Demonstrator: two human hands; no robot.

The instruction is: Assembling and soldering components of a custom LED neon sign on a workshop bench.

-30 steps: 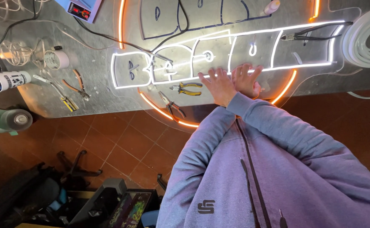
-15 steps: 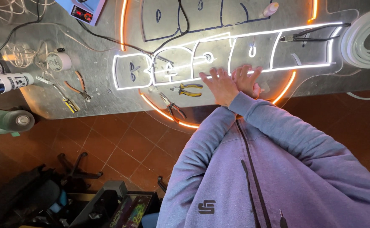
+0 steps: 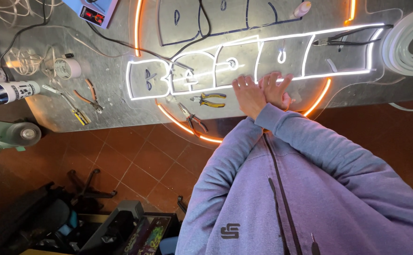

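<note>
Left hand (image 3: 248, 94) lies flat, fingers extended, palm down on the neon sign panel (image 3: 244, 56), gripping nothing; the right hand (image 3: 276, 89) is pressed just beside it, fingers spread and likewise flat on the panel, the two wrists crossing at the table edge. Both hands rest on the lower run of the lit white strip (image 3: 310, 75), which outlines a long banner shape with letter forms across the panel. The panel sits on a grey metal worktable (image 3: 107, 75), its lower rim overhanging the table's near edge. An orange glowing ring (image 3: 187, 127) curves around the panel's circular border. Yellow-handled pliers (image 3: 208, 99) lie on the panel just left of the left hand; dark-handled cutters (image 3: 192, 118) lie below them near the rim. Further left on the table: orange-handled pliers (image 3: 89, 94), a roll of tape (image 3: 67, 68), a spray can (image 3: 13, 90). A coil of white strip (image 3: 409, 42) lies at the far right. Both sleeves are grey-lilac.
</note>
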